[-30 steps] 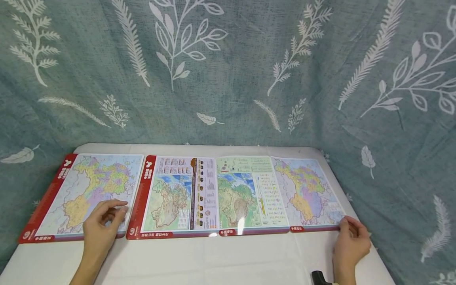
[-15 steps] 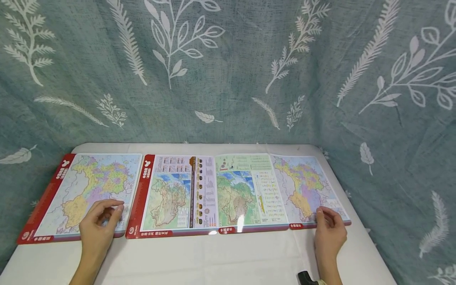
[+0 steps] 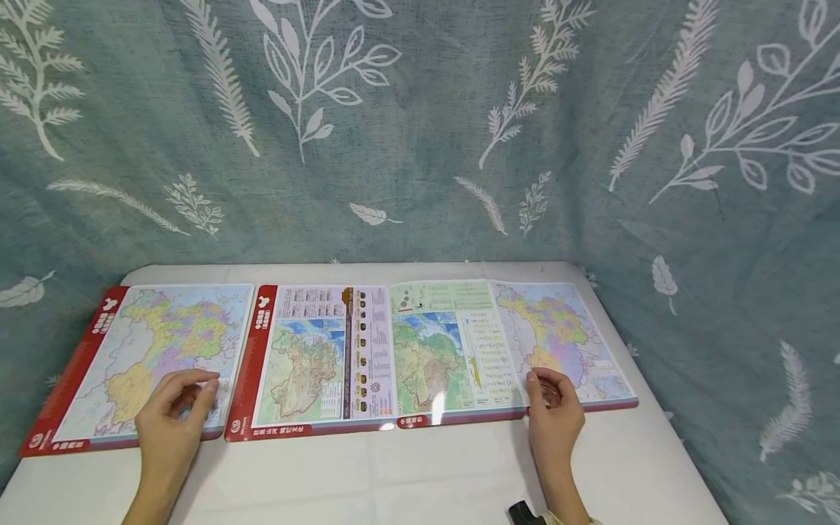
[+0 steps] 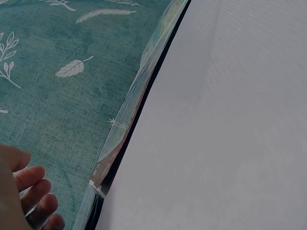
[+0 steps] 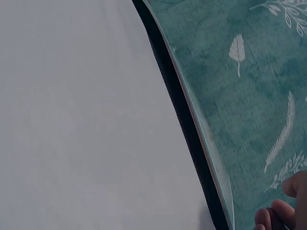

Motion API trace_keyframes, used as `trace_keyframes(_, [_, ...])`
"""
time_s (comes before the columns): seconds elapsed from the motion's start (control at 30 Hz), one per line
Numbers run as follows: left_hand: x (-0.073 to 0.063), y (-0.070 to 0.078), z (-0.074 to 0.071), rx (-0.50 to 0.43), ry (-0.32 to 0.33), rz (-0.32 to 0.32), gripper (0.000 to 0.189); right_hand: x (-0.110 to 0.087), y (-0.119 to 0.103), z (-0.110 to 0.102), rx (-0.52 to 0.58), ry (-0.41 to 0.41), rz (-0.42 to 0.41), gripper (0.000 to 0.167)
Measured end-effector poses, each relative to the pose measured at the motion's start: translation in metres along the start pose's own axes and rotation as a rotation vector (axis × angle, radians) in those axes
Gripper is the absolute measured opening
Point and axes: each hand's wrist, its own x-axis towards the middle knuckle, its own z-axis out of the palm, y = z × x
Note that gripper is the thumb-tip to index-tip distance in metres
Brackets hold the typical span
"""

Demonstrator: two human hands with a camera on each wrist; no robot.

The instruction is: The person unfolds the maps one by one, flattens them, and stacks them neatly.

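Note:
On the table's left lies a laminated map (image 3: 187, 328) with a red left border. Beside it, a long folding map (image 3: 433, 361) lies spread in joined panels, its red strip at the left. Over the front right part of the left map is my left hand (image 3: 172, 423), fingers loosely curved and thumb near the fingertips, nothing visible between them. My right hand (image 3: 556, 419) is at the front edge of the folding map's rightmost panel (image 3: 567, 339), loosely curled and holding nothing I can see. Whether either hand touches a map is unclear. Wrist views show partial fingers (image 4: 36, 189).
A white cloth covers the table (image 3: 367, 481), which shows in front of the maps. A green leaf-patterned curtain (image 3: 420, 146) hangs behind and at both sides. By the right wrist is a small black device (image 3: 525, 512).
My right hand has moved left along the front of the folding map, away from its right corner. The left hand stays over the left map. The head view has turned slightly right.

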Motion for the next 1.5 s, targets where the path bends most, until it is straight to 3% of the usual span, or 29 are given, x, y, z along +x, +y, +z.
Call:
trace_keyframes(0.13, [-0.002,-0.001,-0.004,0.026,0.009,-0.007,0.013,-0.012,-0.013,0.01,0.022,-0.04,-0.04,0.015])
trace_keyframes(0.6, [-0.002,0.001,-0.007,0.065,0.017,0.028,0.014,-0.036,-0.025,0.034,0.069,-0.154,-0.162,0.009])
trace_keyframes(1.0, [0.002,-0.004,-0.004,0.105,0.049,0.069,0.016,-0.045,-0.005,0.058,0.118,-0.261,-0.188,0.009])
trace_keyframes(1.23, [0.002,-0.001,0.0,0.11,0.049,0.067,0.013,-0.055,-0.01,0.073,0.141,-0.345,-0.194,0.007])
trace_keyframes(1.5, [0.0,0.0,0.0,0.128,0.048,0.072,0.011,-0.07,-0.021,0.091,0.175,-0.397,-0.262,0.008])
